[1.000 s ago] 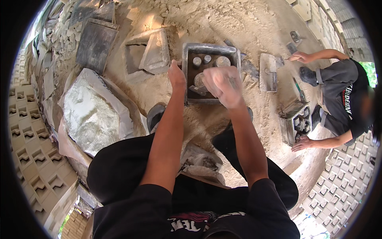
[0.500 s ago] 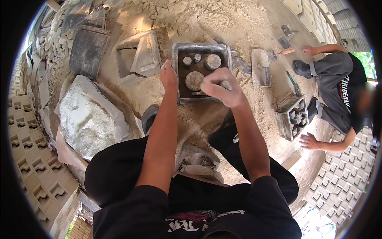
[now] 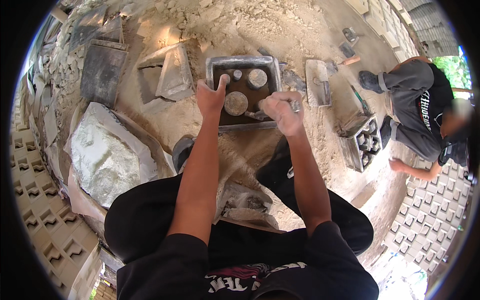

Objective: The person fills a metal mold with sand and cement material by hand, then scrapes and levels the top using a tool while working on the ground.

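Observation:
A square grey box frame (image 3: pixel 250 62) lies on the dusty ground in front of me, with dark brown fill inside. Several round cylinders stand in it: a large one (image 3: pixel 236 103), a medium one (image 3: pixel 257 79) and smaller ones such as this pale one (image 3: pixel 237 74). My left hand (image 3: pixel 211 99) straddles the left wall, its thumb inside beside a small cylinder and its fingers outside; the fingertips are partly hidden. In my closed right hand (image 3: pixel 284 114) is a small trowel (image 3: pixel 256 115), whose blade reaches down into the box near the large cylinder.
To the right lie a shallow tray (image 3: pixel 316 75), a wooden-handled tool (image 3: pixel 350 60) and a box of patterned blocks (image 3: pixel 367 142). Another person (image 3: pixel 415 95) sits beyond. An open sack of white powder (image 3: pixel 105 150) and a broken frame (image 3: pixel 175 72) lie left.
My left hand has come over the frame's left wall, its thumb now inside. The trowel has shifted right, away from the large cylinder. The other person's hands have moved.

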Motion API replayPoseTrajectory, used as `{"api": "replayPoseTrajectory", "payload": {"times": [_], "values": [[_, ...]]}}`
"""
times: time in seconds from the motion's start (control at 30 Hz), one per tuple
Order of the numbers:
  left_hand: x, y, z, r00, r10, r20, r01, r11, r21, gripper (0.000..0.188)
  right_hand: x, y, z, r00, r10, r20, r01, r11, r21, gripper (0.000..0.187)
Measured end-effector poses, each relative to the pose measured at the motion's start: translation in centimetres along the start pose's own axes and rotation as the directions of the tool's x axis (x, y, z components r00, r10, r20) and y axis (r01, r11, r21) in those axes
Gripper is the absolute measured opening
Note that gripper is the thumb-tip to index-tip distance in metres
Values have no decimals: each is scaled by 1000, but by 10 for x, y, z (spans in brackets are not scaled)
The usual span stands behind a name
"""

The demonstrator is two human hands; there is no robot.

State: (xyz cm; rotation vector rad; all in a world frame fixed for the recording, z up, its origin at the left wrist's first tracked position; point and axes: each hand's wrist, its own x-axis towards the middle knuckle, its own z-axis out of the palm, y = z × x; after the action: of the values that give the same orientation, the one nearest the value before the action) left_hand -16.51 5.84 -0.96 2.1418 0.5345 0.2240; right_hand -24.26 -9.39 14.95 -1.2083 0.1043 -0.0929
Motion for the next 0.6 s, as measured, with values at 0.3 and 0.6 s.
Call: {"api": "replayPoseTrajectory", "payload": {"times": [0.3,0.6], "values": [[-13,29,-16,990,-8,138,-29,963,268,76,5,-4,-4,998,-40,51,48,981,-187,36],[-19,37,-20,981,-51,186,-14,944,328,74,7,-53,-29,875,141,462,74,905,-418,36]]}}
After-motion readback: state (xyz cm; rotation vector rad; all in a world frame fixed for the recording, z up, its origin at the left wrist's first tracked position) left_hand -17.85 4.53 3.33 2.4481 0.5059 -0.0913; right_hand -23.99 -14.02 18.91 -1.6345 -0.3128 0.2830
